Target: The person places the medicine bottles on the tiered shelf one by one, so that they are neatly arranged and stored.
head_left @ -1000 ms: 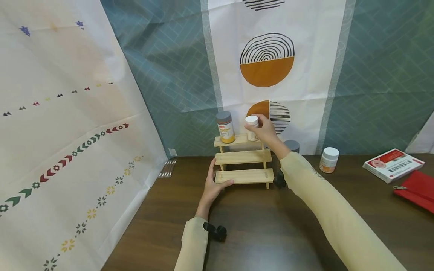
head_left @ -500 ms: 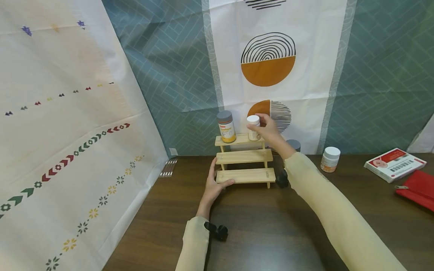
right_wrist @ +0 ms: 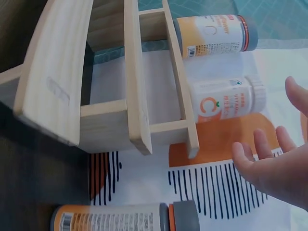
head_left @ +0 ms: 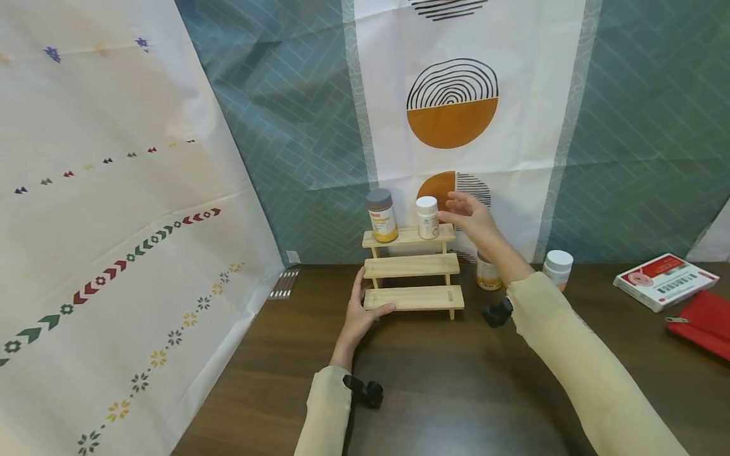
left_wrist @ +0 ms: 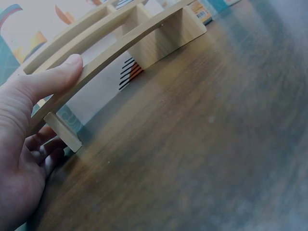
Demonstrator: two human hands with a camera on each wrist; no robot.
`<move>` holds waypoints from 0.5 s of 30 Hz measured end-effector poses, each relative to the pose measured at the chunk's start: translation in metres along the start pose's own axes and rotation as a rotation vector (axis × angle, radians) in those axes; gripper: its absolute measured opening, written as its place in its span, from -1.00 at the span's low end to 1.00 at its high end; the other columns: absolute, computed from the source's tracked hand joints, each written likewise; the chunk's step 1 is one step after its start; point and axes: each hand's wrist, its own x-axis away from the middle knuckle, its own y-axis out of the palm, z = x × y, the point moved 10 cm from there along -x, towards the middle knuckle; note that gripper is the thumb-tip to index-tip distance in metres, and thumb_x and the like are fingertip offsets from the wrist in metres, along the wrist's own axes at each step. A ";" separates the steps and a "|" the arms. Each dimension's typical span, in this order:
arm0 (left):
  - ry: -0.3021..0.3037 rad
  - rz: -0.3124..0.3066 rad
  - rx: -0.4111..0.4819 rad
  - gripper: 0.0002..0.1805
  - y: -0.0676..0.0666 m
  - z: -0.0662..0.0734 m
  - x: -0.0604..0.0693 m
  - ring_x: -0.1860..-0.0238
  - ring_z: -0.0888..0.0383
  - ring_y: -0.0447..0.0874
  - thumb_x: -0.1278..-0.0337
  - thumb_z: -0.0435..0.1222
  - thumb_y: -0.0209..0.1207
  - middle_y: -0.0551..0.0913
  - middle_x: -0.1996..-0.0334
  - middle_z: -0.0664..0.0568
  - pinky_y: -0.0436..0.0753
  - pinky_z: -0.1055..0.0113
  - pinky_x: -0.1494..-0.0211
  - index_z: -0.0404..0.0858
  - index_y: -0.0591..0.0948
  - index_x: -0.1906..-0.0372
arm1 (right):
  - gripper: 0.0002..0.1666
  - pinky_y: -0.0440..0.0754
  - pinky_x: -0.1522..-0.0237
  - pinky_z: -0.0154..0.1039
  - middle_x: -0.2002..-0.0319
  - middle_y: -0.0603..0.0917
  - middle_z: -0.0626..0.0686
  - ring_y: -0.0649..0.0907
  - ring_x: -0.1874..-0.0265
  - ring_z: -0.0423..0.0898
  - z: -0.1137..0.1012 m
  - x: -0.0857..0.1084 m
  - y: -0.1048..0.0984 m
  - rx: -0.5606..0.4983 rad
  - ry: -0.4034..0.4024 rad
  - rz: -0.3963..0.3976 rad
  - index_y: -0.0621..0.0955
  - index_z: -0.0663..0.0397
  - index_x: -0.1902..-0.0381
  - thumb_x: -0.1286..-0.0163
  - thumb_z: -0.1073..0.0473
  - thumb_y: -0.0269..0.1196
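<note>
A small three-step wooden shelf (head_left: 413,297) stands on the table. My left hand (head_left: 358,320) holds its left end, thumb over the lowest step; in the left wrist view the other fingers curl below the board (left_wrist: 110,50). On the top step stand a grey-capped bottle (head_left: 383,218) with a yellow base, at left, and a white vitamin C bottle (head_left: 428,218) toward the right. My right hand (head_left: 473,218) is just right of the white bottle, holding nothing. In the right wrist view its fingers (right_wrist: 262,144) are spread, apart from the white bottle (right_wrist: 226,101).
Another grey-capped bottle (head_left: 488,273) stands right of the shelf, partly behind my right forearm. Farther right are a white-lidded bottle (head_left: 557,267), a red and white box (head_left: 665,282) and a red zip pouch (head_left: 704,323). Thin cotton-swab-like sticks (head_left: 283,284) lie at left.
My right hand has let go of the white bottle and drawn away to the right. The bottle stays on the top step. My left hand keeps its hold on the shelf.
</note>
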 end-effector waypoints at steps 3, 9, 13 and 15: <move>0.001 0.004 -0.004 0.17 -0.003 0.000 0.001 0.11 0.08 0.54 0.03 -0.42 0.41 0.28 -0.35 -0.46 0.53 0.31 0.35 -0.04 -0.10 -0.58 | -0.19 0.18 -0.48 0.07 -0.44 0.31 0.22 0.24 -0.48 0.12 -0.001 0.006 -0.004 0.006 -0.002 0.015 0.22 0.10 -0.47 -0.37 0.07 0.27; -0.004 -0.014 -0.018 0.19 -0.001 -0.002 0.003 0.30 0.12 0.52 0.03 -0.39 0.41 0.28 -0.34 -0.46 0.48 0.31 0.44 -0.08 -0.13 -0.58 | -0.17 0.16 -0.47 0.12 -0.48 0.24 0.21 0.20 -0.49 0.13 0.000 0.023 -0.014 -0.018 -0.018 0.013 0.17 0.10 -0.50 -0.39 0.06 0.25; 0.009 -0.002 -0.029 0.18 0.000 0.000 0.002 0.11 0.04 0.52 0.03 -0.40 0.42 0.29 -0.34 -0.44 0.51 0.32 0.38 -0.08 -0.11 -0.58 | -0.16 0.18 -0.46 0.13 -0.49 0.23 0.21 0.20 -0.49 0.14 -0.001 0.036 -0.022 0.007 -0.037 0.019 0.16 0.10 -0.50 -0.40 0.03 0.24; 0.012 0.002 -0.035 0.18 -0.001 0.001 0.001 0.10 0.04 0.52 0.04 -0.40 0.42 0.30 -0.33 -0.44 0.52 0.33 0.35 -0.09 -0.11 -0.58 | -0.16 0.19 -0.45 0.15 -0.50 0.22 0.20 0.19 -0.50 0.14 0.001 0.041 -0.026 0.014 -0.040 0.020 0.15 0.08 -0.51 -0.40 0.02 0.24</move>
